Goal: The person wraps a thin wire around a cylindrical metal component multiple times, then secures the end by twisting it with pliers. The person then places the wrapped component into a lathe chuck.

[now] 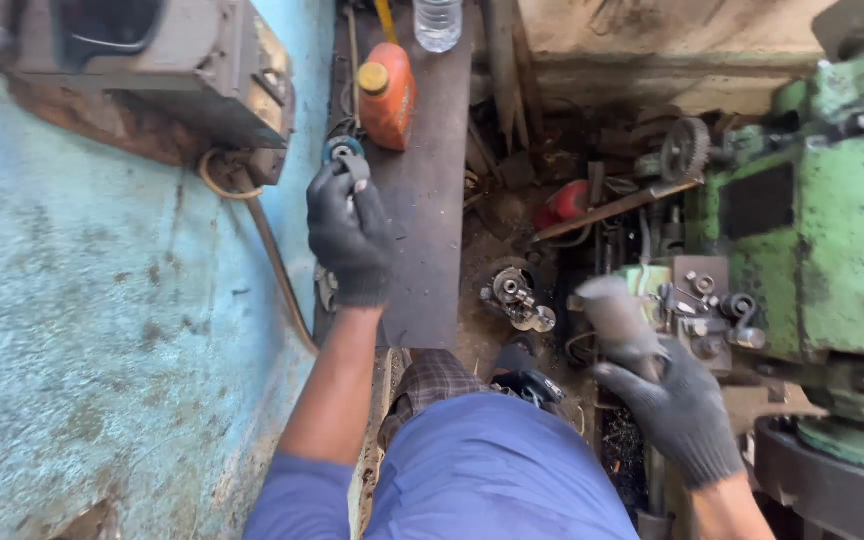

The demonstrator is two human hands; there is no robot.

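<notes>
Left hand: gloved left hand [349,235] reaches forward, fingers [337,185] pinching a small metal part [356,166] above the dark plank [427,215].
Right hand: gloved right hand [674,405] grips a grey metal cylinder [614,315] beside the green machine [832,250].
Plank: orange bottle [387,95], clear bottle [438,22].

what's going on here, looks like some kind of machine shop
A person in dark work gloves stands between a blue wall and a green machine. The left hand holds a small metal part over a dark metal shelf, near an orange bottle. The right hand grips a grey cylindrical piece beside the machine.
</notes>
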